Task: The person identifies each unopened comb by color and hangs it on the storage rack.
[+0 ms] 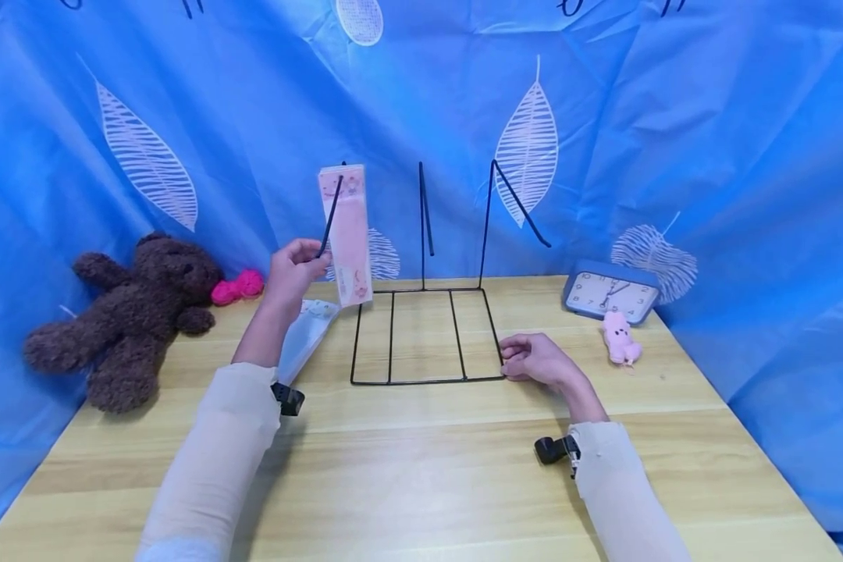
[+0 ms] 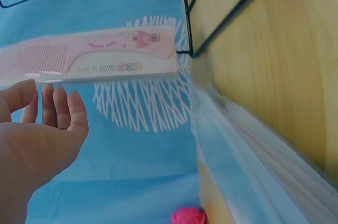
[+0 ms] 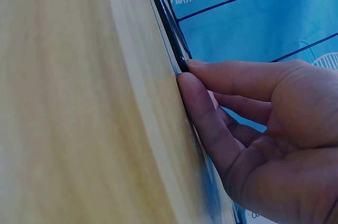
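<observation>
A black wire display rack (image 1: 425, 382) stands on the table with three upright prongs. On its left prong hangs a pink and white packaged comb (image 1: 352, 242); the left wrist view shows "plastic comb" printed on the pack (image 2: 124, 57). My left hand (image 1: 297, 269) is beside that prong's front end, fingers loosely bent near the pack's edge (image 2: 47, 134); no firm hold shows. At the rack's front right corner my right hand (image 1: 539, 359) pinches the base wire between thumb and finger, seen close in the right wrist view (image 3: 232, 108).
Left of the rack lies a clear plastic packet (image 1: 309, 332), partly behind the left forearm. A brown teddy bear (image 1: 140, 312) and a pink knitted item (image 1: 237, 287) lie further left. At the right are a blue clock (image 1: 610, 293) and a small pink plush toy (image 1: 620, 339). Blue curtain (image 1: 253, 117) hangs behind.
</observation>
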Available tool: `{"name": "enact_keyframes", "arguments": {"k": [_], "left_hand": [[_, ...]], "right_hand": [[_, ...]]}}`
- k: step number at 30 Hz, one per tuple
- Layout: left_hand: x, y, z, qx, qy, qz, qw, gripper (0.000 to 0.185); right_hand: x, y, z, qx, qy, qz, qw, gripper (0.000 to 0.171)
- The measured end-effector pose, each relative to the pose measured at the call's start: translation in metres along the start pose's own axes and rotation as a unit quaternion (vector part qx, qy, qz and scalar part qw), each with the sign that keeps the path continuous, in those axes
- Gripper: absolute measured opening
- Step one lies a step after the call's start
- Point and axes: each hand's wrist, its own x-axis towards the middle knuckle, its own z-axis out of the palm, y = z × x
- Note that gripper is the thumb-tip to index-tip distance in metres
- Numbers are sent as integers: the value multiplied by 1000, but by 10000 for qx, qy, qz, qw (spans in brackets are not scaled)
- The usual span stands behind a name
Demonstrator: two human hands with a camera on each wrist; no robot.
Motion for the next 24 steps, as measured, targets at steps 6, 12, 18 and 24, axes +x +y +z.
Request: {"name": "enact_keyframes", "arguments": {"k": [6,12,18,24], "left_hand": [[-5,-7,-20,-185,59,-121,9997,23],[-11,-15,-33,-12,249,-391,9989,25],[-20,-25,-40,104,82,-624,9980,27],[-28,-36,-52,281,-148,-784,9964,24]], "right_hand": [[-1,-1,0,-55,1,17,10000,63],[-1,-2,-2,-77,12,53,10000,62],[0,-2,-3,-65,10,13,10000,62],[-1,-2,-2,-39,4,54,10000,62]]}}
